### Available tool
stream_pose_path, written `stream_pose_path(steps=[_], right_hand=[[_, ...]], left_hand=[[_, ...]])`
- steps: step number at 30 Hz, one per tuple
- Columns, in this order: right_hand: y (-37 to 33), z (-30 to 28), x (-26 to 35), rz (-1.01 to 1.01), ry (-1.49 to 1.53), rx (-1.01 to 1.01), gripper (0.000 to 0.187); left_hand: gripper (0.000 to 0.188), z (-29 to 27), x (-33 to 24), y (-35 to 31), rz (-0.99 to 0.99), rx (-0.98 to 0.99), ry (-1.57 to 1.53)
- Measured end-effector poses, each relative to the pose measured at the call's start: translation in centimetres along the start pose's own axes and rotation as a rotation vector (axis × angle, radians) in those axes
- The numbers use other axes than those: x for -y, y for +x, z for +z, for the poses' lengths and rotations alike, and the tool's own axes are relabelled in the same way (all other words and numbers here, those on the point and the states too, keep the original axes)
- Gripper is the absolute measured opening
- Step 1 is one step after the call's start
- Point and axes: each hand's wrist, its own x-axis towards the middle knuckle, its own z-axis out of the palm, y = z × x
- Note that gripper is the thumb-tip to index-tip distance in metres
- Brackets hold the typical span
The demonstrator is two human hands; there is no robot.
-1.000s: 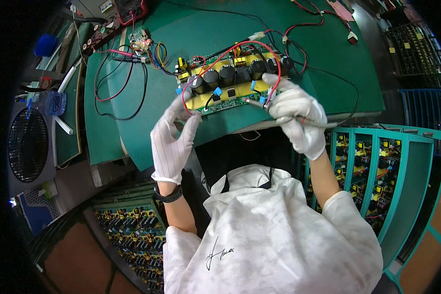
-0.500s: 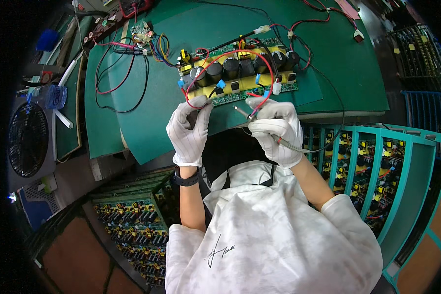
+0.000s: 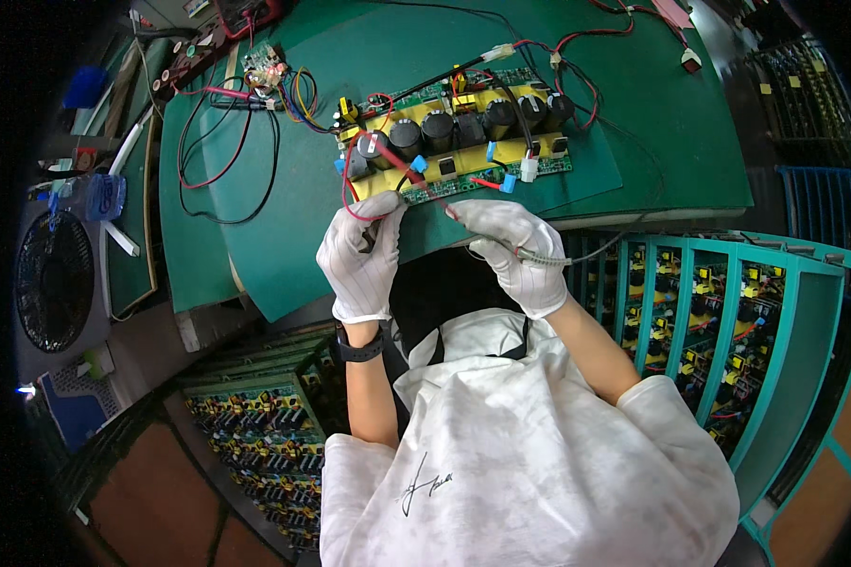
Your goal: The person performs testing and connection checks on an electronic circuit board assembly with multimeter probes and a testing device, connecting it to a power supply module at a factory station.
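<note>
Head view: long green circuit board (image 3: pixel 468 161) with yellow strips and a row of fat black cylindrical capacitors (image 3: pixel 436 130) lies on the green-topped desk (image 3: pixel 284 255), long side facing the wearer. Left hand (image 3: pixel 361 257), in a white pinstriped fabric glove, is at the board's near left corner, grip pinched on the thin red insulated wire (image 3: pixel 386 151) low on its loop. Right hand (image 3: pixel 515 248), gloved alike, has its grip curled on a corded tool with a ribbed grey cable sleeve (image 3: pixel 544 258); tool tip unreadable. Blurred red wire runs up to those fingertips, can't tell if pinched too. Handling, my read: wire is light and springy, likely flicks if let go; hold it close to its end. Board probably heavyish from the capacitors, stiff but fragile: take it by both short ends, off the blue-capped lead (image 3: pixel 508 183) and white plastic connector (image 3: pixel 529 171).
</note>
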Motion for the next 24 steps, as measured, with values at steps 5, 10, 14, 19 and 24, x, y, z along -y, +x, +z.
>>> stream_pose_path(steps=[5,10,14,19,24], right_hand=[[0.5,-0.6,-0.5,-0.188,-0.246,0.036,0.03],[0.0,-1.2,-1.3,-0.252,-0.275,0.117,0.04],[-0.2,-0.4,-1.0,-0.178,-0.229,0.087,0.035],[0.3,-0.6,-1.3,-0.093,-0.346,0.191,0.028],[0.2,-0.3,-1.4,-0.076,-0.284,0.171,0.018]], left_hand=[[0.023,0.3,0.7,-0.5,0.108,-0.087,0.008],[0.029,1.1,1.6,-0.4,0.35,-0.114,0.08],[0.03,1.0,1.9,-1.0,0.39,-0.142,0.184],[0.033,1.6,2.4,-1.6,0.471,-0.149,0.243],[0.035,1.4,2.1,-1.9,0.466,-0.117,0.245]])
